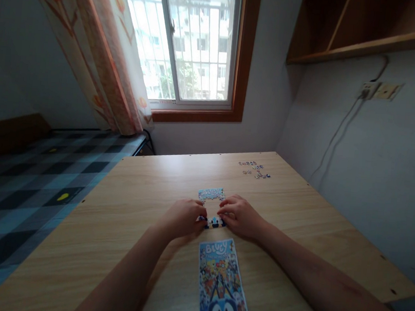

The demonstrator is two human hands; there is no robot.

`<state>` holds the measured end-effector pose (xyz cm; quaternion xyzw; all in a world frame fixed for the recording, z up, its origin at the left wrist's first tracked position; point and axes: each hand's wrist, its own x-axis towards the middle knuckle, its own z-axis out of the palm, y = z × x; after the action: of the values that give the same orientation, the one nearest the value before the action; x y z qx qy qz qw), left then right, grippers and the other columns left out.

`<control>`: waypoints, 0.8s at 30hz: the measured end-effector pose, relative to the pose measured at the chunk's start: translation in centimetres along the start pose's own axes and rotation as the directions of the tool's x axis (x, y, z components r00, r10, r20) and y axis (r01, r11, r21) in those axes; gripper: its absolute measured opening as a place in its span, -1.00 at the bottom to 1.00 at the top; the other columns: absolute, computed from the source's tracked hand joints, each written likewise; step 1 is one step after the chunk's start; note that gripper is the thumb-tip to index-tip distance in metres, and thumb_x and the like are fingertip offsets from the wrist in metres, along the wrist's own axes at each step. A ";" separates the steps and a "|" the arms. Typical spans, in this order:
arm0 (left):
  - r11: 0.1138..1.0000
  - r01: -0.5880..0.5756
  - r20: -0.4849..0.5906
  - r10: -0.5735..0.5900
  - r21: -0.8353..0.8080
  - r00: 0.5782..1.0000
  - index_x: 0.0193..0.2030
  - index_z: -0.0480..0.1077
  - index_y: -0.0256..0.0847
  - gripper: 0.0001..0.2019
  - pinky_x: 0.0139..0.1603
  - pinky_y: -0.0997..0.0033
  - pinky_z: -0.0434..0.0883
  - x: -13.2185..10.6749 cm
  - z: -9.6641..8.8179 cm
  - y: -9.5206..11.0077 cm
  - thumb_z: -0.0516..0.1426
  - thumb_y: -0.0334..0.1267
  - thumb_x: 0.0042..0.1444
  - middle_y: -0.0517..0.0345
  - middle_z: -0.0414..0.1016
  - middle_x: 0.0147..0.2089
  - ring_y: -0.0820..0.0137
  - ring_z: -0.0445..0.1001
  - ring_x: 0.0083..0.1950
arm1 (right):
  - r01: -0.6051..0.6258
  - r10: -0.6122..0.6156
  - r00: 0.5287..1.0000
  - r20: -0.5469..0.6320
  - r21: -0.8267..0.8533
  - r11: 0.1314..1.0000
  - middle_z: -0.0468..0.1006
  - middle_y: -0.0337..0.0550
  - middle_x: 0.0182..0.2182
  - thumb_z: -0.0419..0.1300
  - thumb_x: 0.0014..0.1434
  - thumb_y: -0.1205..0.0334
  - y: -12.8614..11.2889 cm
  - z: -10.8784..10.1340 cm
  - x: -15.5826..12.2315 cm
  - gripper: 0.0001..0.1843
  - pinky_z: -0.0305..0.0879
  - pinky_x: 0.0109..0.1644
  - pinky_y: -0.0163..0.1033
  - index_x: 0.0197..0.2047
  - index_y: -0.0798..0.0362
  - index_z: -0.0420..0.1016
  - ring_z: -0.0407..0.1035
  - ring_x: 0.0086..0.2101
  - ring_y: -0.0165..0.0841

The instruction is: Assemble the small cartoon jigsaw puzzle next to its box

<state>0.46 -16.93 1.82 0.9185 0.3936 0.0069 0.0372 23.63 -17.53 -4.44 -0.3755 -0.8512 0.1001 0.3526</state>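
Observation:
A small, partly assembled jigsaw puzzle (212, 195) lies in the middle of the wooden table (144, 203); its top edge and bottom strip are joined. My left hand (184, 217) rests at the puzzle's lower left corner with fingers curled and pinched on the bottom pieces. My right hand (240, 216) sits at its right side, fingers bent and pressed together on the edge pieces. A colourful reference picture (221, 284) with cartoon characters lies flat just in front of my hands, near the table's front edge.
Several loose puzzle pieces (254, 170) lie scattered at the table's far right. A bed with a blue checked cover (24, 191) stands to the left. A window (189, 41) with a curtain is behind, a wooden shelf (362, 28) and a wall socket (373, 89) at right.

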 end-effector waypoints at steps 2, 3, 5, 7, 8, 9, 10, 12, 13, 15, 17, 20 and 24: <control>1.000 0.014 -0.003 -0.014 -0.007 1.000 -0.18 0.64 -0.05 -0.81 -0.16 0.34 0.41 0.0 0.0 -0.1 0.18 -0.16 0.18 0.13 0.64 -0.17 0.26 0.58 -0.17 | 0.010 -0.010 1.000 0.006 -0.003 1.000 0.65 -0.13 -0.20 0.28 0.20 0.33 -0.1 0.0 0.0 -0.86 0.30 0.05 -0.11 -0.27 -0.05 0.69 0.44 -0.13 -0.27; 1.000 0.022 -0.008 -0.022 -0.010 1.000 -0.18 0.64 -0.05 -0.81 -0.15 0.34 0.41 0.0 0.0 -0.2 0.17 -0.16 0.19 0.12 0.65 -0.16 0.26 0.58 -0.16 | 0.017 -0.017 1.000 0.013 -0.003 1.000 0.65 -0.13 -0.20 0.27 0.20 0.33 -0.1 -0.1 0.0 -0.85 0.31 0.05 -0.11 -0.27 -0.06 0.69 0.44 -0.13 -0.27; 0.999 0.043 -0.023 -0.043 -0.014 0.999 -0.18 0.63 -0.07 -0.80 -0.15 0.34 0.40 0.0 0.0 -0.3 0.16 -0.16 0.21 0.12 0.64 -0.15 0.26 0.57 -0.17 | 0.033 -0.032 0.999 0.034 -0.003 0.999 0.65 -0.12 -0.19 0.27 0.22 0.30 -0.1 -0.1 0.0 -0.86 0.31 0.05 -0.11 -0.26 -0.07 0.70 0.44 -0.13 -0.26; 0.998 0.063 -0.040 -0.063 -0.017 0.997 -0.20 0.62 -0.09 -0.81 -0.16 0.34 0.39 0.1 0.1 -0.5 0.16 -0.17 0.21 0.12 0.64 -0.15 0.27 0.57 -0.18 | 0.052 -0.051 0.997 0.052 -0.009 0.999 0.65 -0.12 -0.17 0.28 0.23 0.26 -0.2 -0.2 -0.1 -0.86 0.31 0.05 -0.10 -0.24 -0.09 0.70 0.44 -0.12 -0.26; 0.997 0.068 -0.048 -0.069 -0.021 0.996 -0.22 0.61 -0.10 -0.82 -0.17 0.35 0.39 0.1 0.3 -0.6 0.17 -0.16 0.20 0.12 0.63 -0.15 0.28 0.57 -0.19 | 0.061 -0.060 0.996 0.059 -0.017 0.998 0.65 -0.13 -0.15 0.28 0.23 0.25 -0.3 -0.2 -0.1 -0.86 0.31 0.05 -0.09 -0.23 -0.11 0.70 0.44 -0.12 -0.25; 0.997 0.073 -0.055 -0.074 -0.025 0.996 -0.23 0.60 -0.11 -0.83 -0.18 0.35 0.38 0.1 0.4 -0.7 0.18 -0.16 0.19 0.12 0.63 -0.16 0.28 0.56 -0.19 | 0.071 -0.069 0.995 0.067 -0.028 0.997 0.64 -0.14 -0.13 0.28 0.23 0.25 -0.5 -0.2 -0.2 -0.86 0.30 0.05 -0.09 -0.21 -0.12 0.70 0.44 -0.12 -0.25; 0.997 0.076 -0.062 -0.078 -0.030 0.995 -0.24 0.59 -0.11 -0.84 -0.19 0.35 0.38 0.2 0.6 -0.8 0.19 -0.16 0.18 0.12 0.62 -0.17 0.28 0.56 -0.20 | 0.082 -0.079 0.994 0.076 -0.040 0.996 0.64 -0.14 -0.11 0.28 0.23 0.25 -0.6 -0.2 -0.2 -0.85 0.30 0.06 -0.07 -0.20 -0.13 0.70 0.44 -0.11 -0.25; 0.996 0.079 -0.076 -0.082 -0.039 0.994 -0.27 0.56 -0.12 -0.86 -0.22 0.36 0.36 0.2 1.0 -1.0 0.20 -0.15 0.16 0.13 0.61 -0.19 0.29 0.54 -0.21 | 0.101 -0.095 0.991 0.092 -0.067 0.993 0.63 -0.13 -0.07 0.27 0.25 0.23 -0.9 -0.3 -0.2 -0.83 0.29 0.08 -0.05 -0.16 -0.14 0.70 0.43 -0.09 -0.23; 0.996 0.078 -0.083 -0.081 -0.043 0.993 -0.28 0.55 -0.13 -0.86 -0.23 0.37 0.36 0.3 1.2 -1.2 0.21 -0.15 0.15 0.13 0.60 -0.20 0.30 0.54 -0.22 | 0.109 -0.101 0.990 0.097 -0.082 0.991 0.62 -0.12 -0.04 0.26 0.26 0.22 -1.0 -0.2 -0.2 -0.83 0.29 0.09 -0.03 -0.15 -0.15 0.70 0.43 -0.06 -0.22; 0.996 0.072 -0.097 -0.077 -0.051 0.992 -0.30 0.53 -0.13 -0.87 -0.24 0.38 0.34 0.4 1.5 -1.4 0.22 -0.15 0.14 0.14 0.59 -0.22 0.31 0.53 -0.23 | 0.121 -0.109 0.989 0.102 -0.112 0.986 0.60 -0.12 0.02 0.25 0.26 0.19 -1.1 -0.1 -0.3 -0.82 0.27 0.13 0.01 -0.14 -0.18 0.70 0.41 0.01 -0.17; 0.996 0.063 -0.106 -0.069 -0.062 0.992 -0.31 0.53 -0.14 -0.87 -0.24 0.39 0.34 0.5 1.7 -1.5 0.22 -0.16 0.13 0.15 0.58 -0.23 0.32 0.52 -0.23 | 0.125 -0.112 0.988 0.106 -0.129 0.984 0.58 -0.14 0.07 0.25 0.26 0.18 -1.0 0.0 -0.3 -0.82 0.25 0.17 0.05 -0.14 -0.20 0.70 0.38 0.07 -0.14; 0.995 0.057 -0.100 -0.065 -0.081 0.993 -0.32 0.53 -0.15 -0.86 -0.23 0.40 0.34 0.6 1.8 -1.7 0.22 -0.15 0.13 0.15 0.57 -0.23 0.34 0.51 -0.23 | 0.114 -0.098 0.988 0.123 -0.132 0.985 0.56 -0.15 0.11 0.24 0.28 0.16 -0.8 0.2 -0.3 -0.81 0.23 0.22 0.07 -0.12 -0.22 0.70 0.37 0.12 -0.13; 0.994 0.051 -0.095 -0.060 -0.096 0.994 -0.33 0.53 -0.15 -0.86 -0.25 0.40 0.33 0.7 2.0 -1.9 0.22 -0.15 0.13 0.15 0.57 -0.24 0.34 0.50 -0.24 | 0.100 -0.080 0.986 0.144 -0.133 0.986 0.55 -0.16 0.12 0.24 0.28 0.15 -0.7 0.2 -0.4 -0.80 0.22 0.24 0.07 -0.12 -0.23 0.70 0.37 0.13 -0.13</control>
<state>-0.40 -15.23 -0.29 0.9029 0.4197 0.0692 0.0611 23.24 -18.23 -4.50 -0.3525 -0.8947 0.0501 0.2698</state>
